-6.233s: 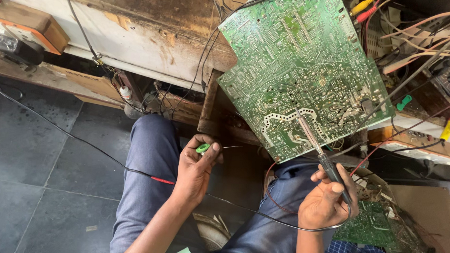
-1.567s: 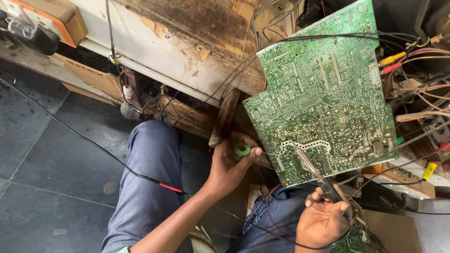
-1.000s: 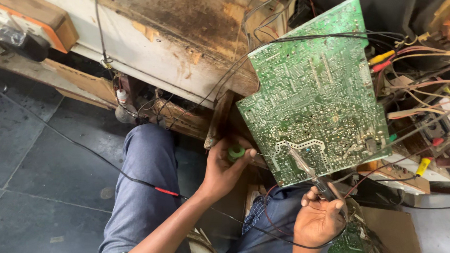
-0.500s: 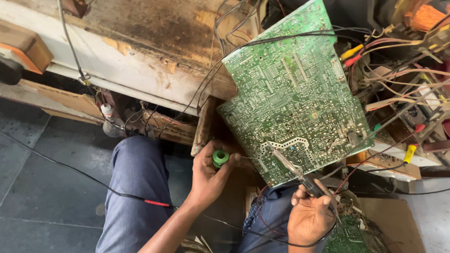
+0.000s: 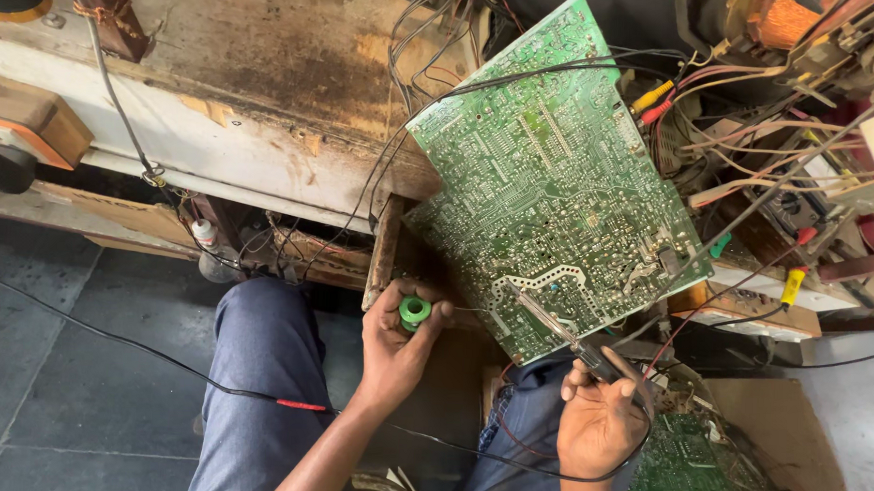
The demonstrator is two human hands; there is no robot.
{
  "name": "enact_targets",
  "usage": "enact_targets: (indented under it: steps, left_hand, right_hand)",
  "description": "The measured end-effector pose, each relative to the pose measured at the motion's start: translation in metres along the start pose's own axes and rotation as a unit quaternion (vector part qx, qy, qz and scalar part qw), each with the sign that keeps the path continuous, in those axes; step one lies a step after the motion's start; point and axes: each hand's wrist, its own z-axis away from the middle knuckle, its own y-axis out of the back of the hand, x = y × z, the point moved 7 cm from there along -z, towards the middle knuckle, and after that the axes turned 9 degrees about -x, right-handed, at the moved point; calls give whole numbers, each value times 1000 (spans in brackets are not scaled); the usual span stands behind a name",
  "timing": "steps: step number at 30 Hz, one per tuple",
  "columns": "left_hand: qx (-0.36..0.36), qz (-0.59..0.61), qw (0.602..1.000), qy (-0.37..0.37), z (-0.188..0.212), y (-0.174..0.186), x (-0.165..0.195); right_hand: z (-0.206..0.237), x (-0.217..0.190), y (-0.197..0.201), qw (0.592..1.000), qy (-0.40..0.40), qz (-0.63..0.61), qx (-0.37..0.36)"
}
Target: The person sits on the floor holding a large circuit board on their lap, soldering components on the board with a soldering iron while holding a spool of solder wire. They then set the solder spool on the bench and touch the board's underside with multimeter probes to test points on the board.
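A large green circuit board (image 5: 556, 172) leans tilted off the workbench edge, its solder side facing me. My right hand (image 5: 600, 421) grips a soldering iron (image 5: 560, 329) whose tip touches the board's lower edge. My left hand (image 5: 395, 346) holds a small green solder spool (image 5: 414, 312), with a thin strand running right toward the iron tip. My legs in blue trousers (image 5: 258, 384) are below.
A worn wooden workbench (image 5: 239, 84) spans the top left. A tangle of coloured wires and parts (image 5: 780, 132) crowds the right. A black cable with a red band (image 5: 301, 404) crosses my leg. Another green board (image 5: 686, 457) lies in a cardboard box at bottom right.
The view has shifted a little. My left hand has turned the green spool so its round face shows. The iron stays at the board's lower edge.
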Motion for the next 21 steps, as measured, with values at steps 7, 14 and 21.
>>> enact_targets:
  steps: [7,14,21]
  left_hand:
    - [1,-26,1000,-6,1,0,0]
    - [1,-31,999,-11,1,1,1]
    - [6,-24,1000,-7,1,2,-1]
  right_hand:
    - [1,1,3,1000,2,-7,7]
    - [0,-1,1,1000,-1,-7,7]
    - [2,-1,2,1000,0,-10,0]
